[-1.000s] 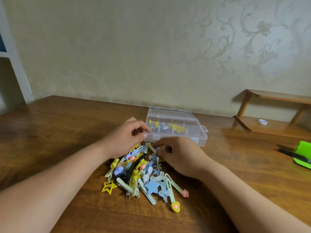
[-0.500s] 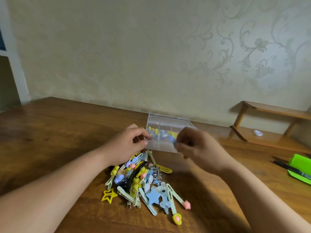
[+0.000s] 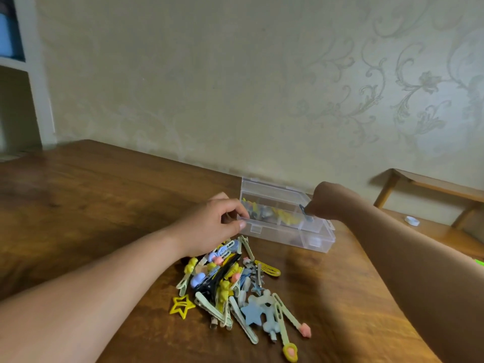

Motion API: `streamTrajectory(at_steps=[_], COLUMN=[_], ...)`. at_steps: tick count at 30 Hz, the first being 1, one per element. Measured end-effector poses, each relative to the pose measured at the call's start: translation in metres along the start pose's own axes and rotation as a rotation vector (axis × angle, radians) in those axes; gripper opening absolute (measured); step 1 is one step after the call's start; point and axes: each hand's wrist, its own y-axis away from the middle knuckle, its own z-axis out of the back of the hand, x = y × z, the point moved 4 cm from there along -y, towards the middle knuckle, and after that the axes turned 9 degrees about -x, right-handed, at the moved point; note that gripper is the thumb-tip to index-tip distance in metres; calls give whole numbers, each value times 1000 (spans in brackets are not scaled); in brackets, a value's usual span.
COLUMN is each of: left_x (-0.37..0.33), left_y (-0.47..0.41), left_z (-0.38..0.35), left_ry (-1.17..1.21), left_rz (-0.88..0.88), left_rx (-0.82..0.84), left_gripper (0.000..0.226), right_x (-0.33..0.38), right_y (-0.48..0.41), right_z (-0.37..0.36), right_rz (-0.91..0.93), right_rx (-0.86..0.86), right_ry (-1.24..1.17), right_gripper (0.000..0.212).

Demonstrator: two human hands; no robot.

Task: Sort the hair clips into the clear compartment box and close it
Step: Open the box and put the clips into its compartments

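The clear compartment box [image 3: 314, 238] stands open on the wooden table, with yellow and grey clips in its left and middle compartments. My left hand [image 3: 213, 224] grips the box's front left corner. My right hand [image 3: 327, 203] hovers over the right compartment and pinches a small blue hair clip [image 3: 305, 212] that points down into it. A pile of hair clips [image 3: 235, 286] in yellow, blue, green, pink and black lies on the table in front of the box, below my left hand.
A yellow star clip [image 3: 182, 306] lies at the pile's left edge. A low wooden shelf [image 3: 429, 205] with a small white cap [image 3: 411, 220] stands at the right against the wall. A white shelf unit [image 3: 23, 74] is at far left.
My right hand lifted a blue clip from the pile and carried it right, over the box's right compartment. My left hand stayed on the box's front left corner.
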Motion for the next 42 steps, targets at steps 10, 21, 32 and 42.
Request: streamTrajectory(at_steps=[10,21,32,42], left_x=[-1,-5,-2,2], left_y=[-1,1,2,-2], left_z=[0,2,-1,0], left_ry=[-35,21,-19,-54], left_rz=[-16,8,-3,6], left_rx=[10,9,21,-15], left_gripper=[16,27,21,21], right_x=[12,13,51,51], right_y=[-6,122,157,154], right_z=[-6,27,-14,-16], right_rz=[-22,112,365,327], right_rx=[149,-204,155,211], right_ry=[37,-729,-538,-526], right_gripper=[21,28,11,16])
